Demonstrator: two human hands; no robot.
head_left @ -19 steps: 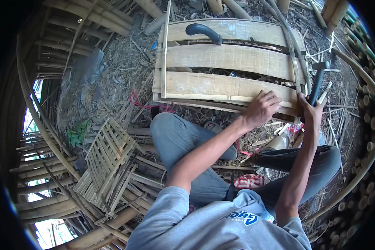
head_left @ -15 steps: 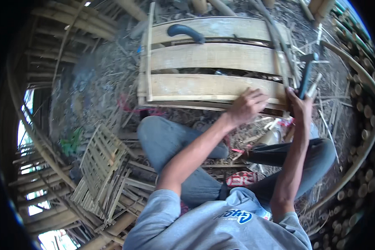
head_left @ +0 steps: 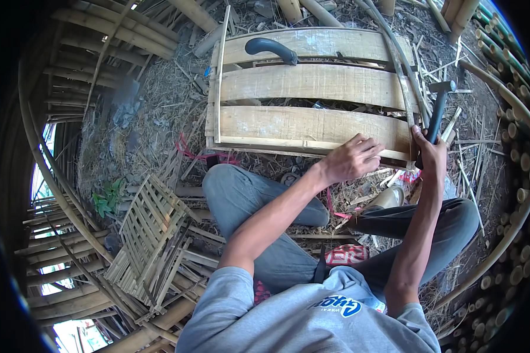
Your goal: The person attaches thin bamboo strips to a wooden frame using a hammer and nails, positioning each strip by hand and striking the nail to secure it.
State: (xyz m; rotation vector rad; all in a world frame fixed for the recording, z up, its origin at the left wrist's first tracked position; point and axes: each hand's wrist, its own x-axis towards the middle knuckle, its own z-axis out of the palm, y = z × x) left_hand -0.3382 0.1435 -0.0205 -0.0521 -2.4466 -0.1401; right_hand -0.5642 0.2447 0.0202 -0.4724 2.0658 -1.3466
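A slatted wooden crate (head_left: 312,82) lies in front of my crossed legs, with pale wide boards and gaps between them. At its near edge, toward the right, my left hand (head_left: 353,159) is closed in a pinch; whatever its fingers hold, if anything, is too small to make out. My right hand (head_left: 431,154) grips a dark-handled hammer (head_left: 437,112), head pointing up and away, by the crate's near right corner. The thumb of that hand rests against a bent bamboo strip (head_left: 407,97) along the crate's right side. A thin straight strip (head_left: 221,82) stretches along the left side.
A curved dark handle (head_left: 271,48) lies on the crate's far boards. Left of my knee sits a woven bamboo panel (head_left: 153,215) among loose bamboo pieces. Stacked bamboo poles (head_left: 515,235) line the right. Pink string (head_left: 197,150) and straw litter the ground.
The whole view has shifted slightly, so the crate and hammer appear a little farther right and lower. Both hands stay at nearly the same places by the crate's near edge.
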